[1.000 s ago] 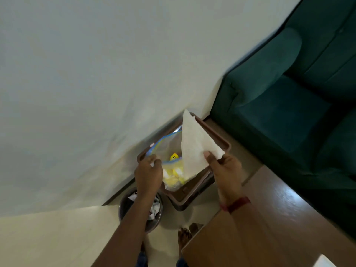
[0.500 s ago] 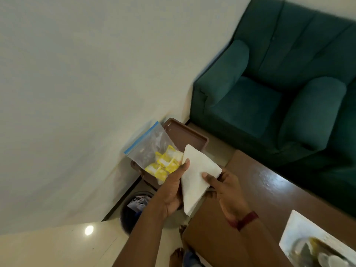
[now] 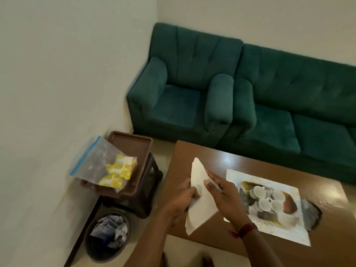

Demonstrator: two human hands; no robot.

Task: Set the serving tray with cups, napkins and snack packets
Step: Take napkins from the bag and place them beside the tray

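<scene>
Head view: both my hands clamped on folded white paper napkin (image 3: pixel 200 197), left hand (image 3: pixel 181 199) under, right hand (image 3: pixel 223 195) on top, above brown wooden desk (image 3: pixel 240 166). White cups (image 3: pixel 266 199) sit on desk. Clear zip bag of yellow snack packets (image 3: pixel 107 166) lies on brown plastic tray (image 3: pixel 134 149).

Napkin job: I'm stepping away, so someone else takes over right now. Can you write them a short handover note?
Left hand: grips the white napkin's left edge.
Right hand: thumb and fingers pinch the same napkin, held above the table's near-left corner.
Things: cups are clustered on the printed tray on the table. The zip bag of yellow snack packets lies on the brown tray on the stool by the wall.
Done: cups on tray.
Left: place napkin, then the packets.
</scene>
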